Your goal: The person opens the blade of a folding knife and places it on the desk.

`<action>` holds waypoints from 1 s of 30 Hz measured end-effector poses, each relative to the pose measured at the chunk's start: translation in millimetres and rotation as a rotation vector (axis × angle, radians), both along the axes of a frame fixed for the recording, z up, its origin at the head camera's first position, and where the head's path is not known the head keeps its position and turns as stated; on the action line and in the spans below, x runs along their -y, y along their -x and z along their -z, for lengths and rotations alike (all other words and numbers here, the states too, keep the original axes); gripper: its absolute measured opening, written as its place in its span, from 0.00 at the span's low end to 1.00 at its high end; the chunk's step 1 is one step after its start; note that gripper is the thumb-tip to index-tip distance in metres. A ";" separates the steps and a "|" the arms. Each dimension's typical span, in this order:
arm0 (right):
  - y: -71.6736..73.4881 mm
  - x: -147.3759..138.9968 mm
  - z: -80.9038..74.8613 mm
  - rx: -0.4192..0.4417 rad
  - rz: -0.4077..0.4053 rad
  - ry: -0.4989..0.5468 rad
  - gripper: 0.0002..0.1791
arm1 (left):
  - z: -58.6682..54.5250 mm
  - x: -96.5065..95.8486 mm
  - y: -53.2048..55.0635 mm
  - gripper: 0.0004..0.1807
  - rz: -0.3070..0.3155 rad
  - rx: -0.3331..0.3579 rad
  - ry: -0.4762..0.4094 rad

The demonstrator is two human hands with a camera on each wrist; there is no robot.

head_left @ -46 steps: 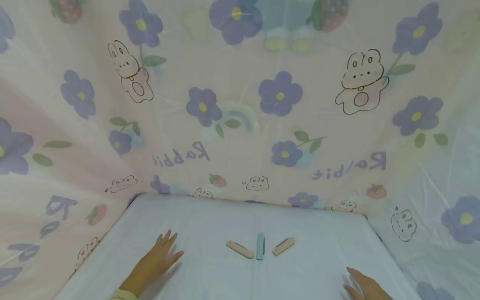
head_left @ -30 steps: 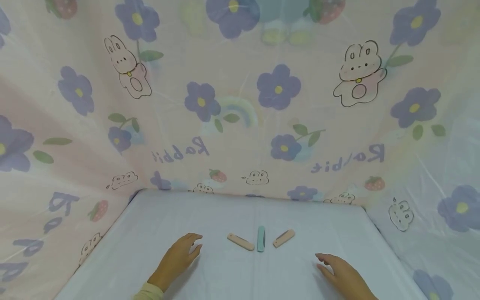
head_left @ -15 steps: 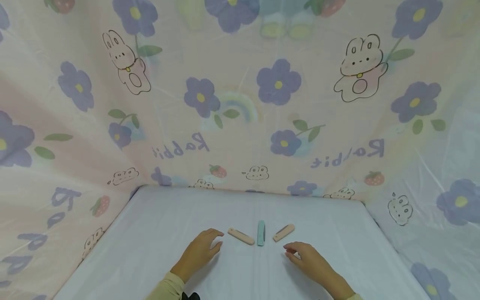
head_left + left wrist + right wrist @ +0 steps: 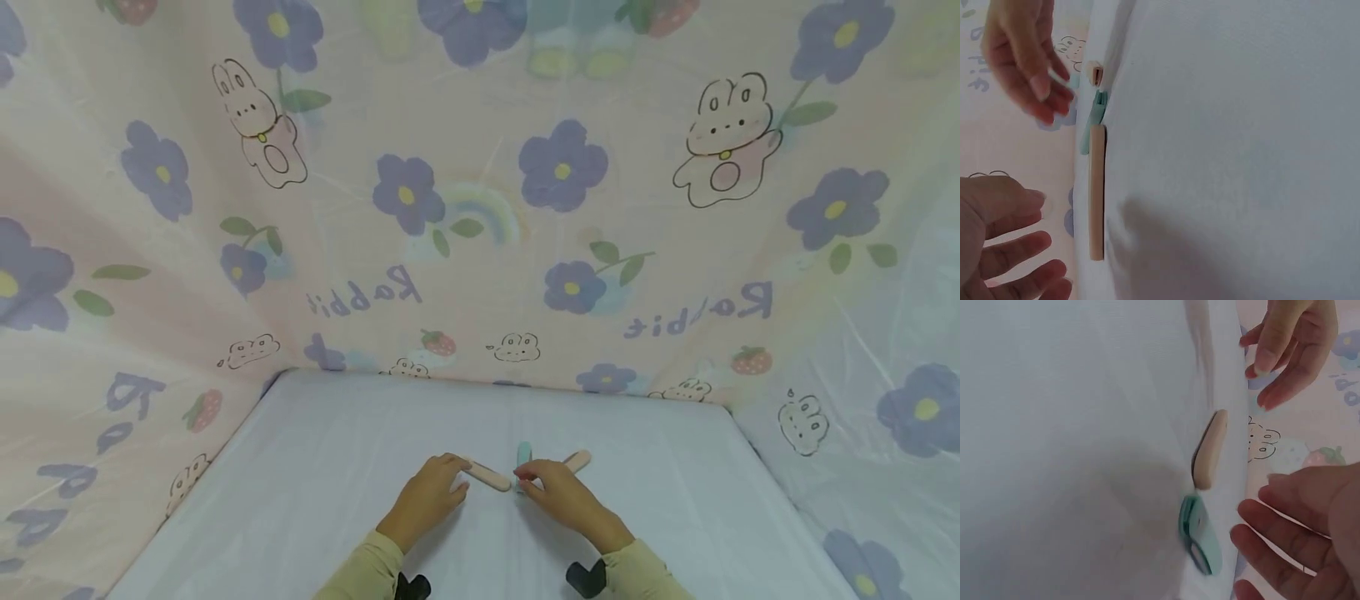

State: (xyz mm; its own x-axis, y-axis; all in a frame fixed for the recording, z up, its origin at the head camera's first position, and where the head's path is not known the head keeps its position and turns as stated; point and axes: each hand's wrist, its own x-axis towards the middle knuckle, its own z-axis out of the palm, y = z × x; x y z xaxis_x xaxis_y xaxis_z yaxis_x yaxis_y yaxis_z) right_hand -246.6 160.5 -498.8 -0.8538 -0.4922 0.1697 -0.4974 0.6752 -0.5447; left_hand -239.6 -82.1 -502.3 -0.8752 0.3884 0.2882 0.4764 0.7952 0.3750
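On the white surface lie a peach folding knife at left, a teal folding knife in the middle and a second peach folding knife at right, all folded. My left hand is over the outer end of the left peach knife, fingers loosely bent and holding nothing. Above the teal knife hovers my right hand, covering its near part and part of the right peach knife in the head view. The right wrist view shows the right fingers relaxed and apart from the teal knife.
A white-covered table spreads beneath the hands. Curtains printed with rabbits and purple flowers enclose it at the back and both sides. Black wrist straps show at the sleeves' lower edges.
Both hands have moved inward over the table from the sides, the left to the left peach knife and the right to above the teal knife. The knives lie as before.
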 end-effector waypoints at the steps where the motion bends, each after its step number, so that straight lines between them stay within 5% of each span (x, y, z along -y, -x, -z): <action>1: 3.4 4.0 0.3 -0.012 0.001 0.002 0.13 | 0.4 -2.0 1.7 0.16 -0.004 -0.007 0.013; 11: 26.8 39.8 13.8 -0.041 0.014 -0.036 0.11 | 11.3 -13.1 14.0 0.14 -0.093 -0.095 0.077; 19: 27.0 53.2 18.2 -0.033 0.017 -0.111 0.11 | 24.2 -11.9 20.0 0.16 -0.044 -0.100 0.128; 26: 27.5 55.1 20.0 -0.066 -0.004 -0.109 0.13 | 25.8 -13.0 22.9 0.14 -0.040 -0.187 0.171; 30: 27.5 54.9 19.8 -0.013 -0.003 -0.094 0.13 | 26.4 -12.6 23.6 0.12 -0.030 -0.197 0.188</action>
